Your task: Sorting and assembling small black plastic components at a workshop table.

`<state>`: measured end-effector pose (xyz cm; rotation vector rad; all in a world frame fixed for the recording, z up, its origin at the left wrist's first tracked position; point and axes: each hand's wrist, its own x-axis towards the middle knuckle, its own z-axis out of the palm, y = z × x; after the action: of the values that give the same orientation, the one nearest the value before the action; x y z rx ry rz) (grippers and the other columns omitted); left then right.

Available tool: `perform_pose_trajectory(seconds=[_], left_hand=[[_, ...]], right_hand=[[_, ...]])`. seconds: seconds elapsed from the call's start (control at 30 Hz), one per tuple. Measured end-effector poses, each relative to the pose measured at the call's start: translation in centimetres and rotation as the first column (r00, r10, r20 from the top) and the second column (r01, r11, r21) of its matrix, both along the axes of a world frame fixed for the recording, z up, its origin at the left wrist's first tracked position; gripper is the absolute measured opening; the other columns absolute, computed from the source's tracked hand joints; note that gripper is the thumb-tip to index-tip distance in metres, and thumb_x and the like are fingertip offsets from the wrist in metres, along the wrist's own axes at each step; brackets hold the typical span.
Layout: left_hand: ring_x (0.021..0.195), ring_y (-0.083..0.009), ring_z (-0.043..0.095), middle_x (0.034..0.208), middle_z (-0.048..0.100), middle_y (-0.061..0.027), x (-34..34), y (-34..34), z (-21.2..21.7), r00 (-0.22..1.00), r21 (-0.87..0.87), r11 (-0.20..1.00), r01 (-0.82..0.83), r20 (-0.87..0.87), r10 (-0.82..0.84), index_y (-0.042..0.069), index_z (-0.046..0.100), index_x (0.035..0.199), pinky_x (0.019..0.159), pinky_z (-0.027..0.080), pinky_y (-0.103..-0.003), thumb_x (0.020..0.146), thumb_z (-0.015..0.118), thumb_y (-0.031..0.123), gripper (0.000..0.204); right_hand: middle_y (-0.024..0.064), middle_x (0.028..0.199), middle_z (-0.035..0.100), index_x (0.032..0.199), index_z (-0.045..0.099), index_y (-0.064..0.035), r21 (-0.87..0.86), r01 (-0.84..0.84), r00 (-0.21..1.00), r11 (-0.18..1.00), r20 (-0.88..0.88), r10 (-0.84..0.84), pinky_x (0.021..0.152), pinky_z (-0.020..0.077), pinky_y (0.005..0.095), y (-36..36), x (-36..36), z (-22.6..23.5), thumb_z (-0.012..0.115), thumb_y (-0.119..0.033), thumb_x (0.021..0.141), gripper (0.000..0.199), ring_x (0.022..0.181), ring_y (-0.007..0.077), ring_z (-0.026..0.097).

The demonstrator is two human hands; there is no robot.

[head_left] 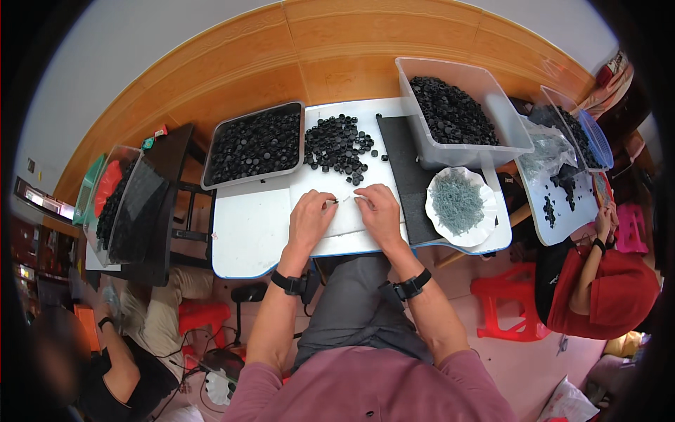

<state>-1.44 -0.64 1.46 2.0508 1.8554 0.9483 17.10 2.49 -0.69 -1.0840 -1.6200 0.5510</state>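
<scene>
My left hand (311, 216) is over the white table, thumb and fingertips pinched on a small dark piece, perhaps a black cap, mostly covered by the fingers. Close beside it, my right hand (380, 212) has its thumb and index finger drawn together; whatever they hold is too small to make out. A thin light sliver lies or hangs between the two hands. Just beyond them spreads a loose pile of black caps (337, 144). To the right of my right hand, a white scalloped plate (485, 228) holds a heap of thin grey-green pins (457, 202).
A shallow clear tray (304, 141) of black caps stands at the back left. A deep translucent bin (464, 153) of them stands back right on a black mat (404, 158). Co-workers sit at either side; a red stool (510, 299) is at right.
</scene>
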Motion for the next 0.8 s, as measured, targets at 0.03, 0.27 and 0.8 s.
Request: perform_pose_trajectory(seconds=[0.03,0.27,0.8], left_hand=[[0.084,-0.0268,0.065,0.084,0.064,-0.0092,0.0,-0.1,-0.1,1.000,0.041,0.999,0.022,0.019,-0.023,0.007,0.075,0.100,0.075,0.053,-0.041,0.085,0.079,0.017,0.019],[0.085,-0.0294,0.062,0.086,0.063,-0.0111,0.3,0.0,-0.7,0.997,0.026,0.999,-0.023,0.069,0.021,0.005,0.075,0.103,0.078,0.051,-0.042,0.082,0.081,0.015,0.023],[0.079,-0.0198,0.073,0.092,0.075,-0.0118,2.8,-0.6,-1.8,0.923,0.133,0.989,-0.064,0.386,0.008,0.001,0.073,0.107,0.074,0.058,-0.031,0.084,0.078,0.006,0.025]], right_hand=[[0.0098,0.092,0.067,0.100,0.077,-0.0044,0.042,0.004,0.996,0.999,0.090,-0.007,0.073,0.0534,0.0352,-0.1,-0.1,0.2,0.077,-0.003,0.083,0.017,0.083,0.0246,0.066],[0.0089,0.094,0.060,0.098,0.077,-0.0099,0.064,-0.010,0.939,0.998,0.345,-0.012,0.083,0.0479,0.0405,-0.1,-0.7,0.4,0.078,-0.009,0.082,0.015,0.093,0.0288,0.060],[0.0143,0.091,0.070,0.095,0.067,-0.0015,0.171,-0.114,0.986,0.979,0.136,0.092,0.078,0.0515,0.0421,-0.7,-0.3,0.4,0.071,0.000,0.087,0.009,0.084,0.0339,0.067]])
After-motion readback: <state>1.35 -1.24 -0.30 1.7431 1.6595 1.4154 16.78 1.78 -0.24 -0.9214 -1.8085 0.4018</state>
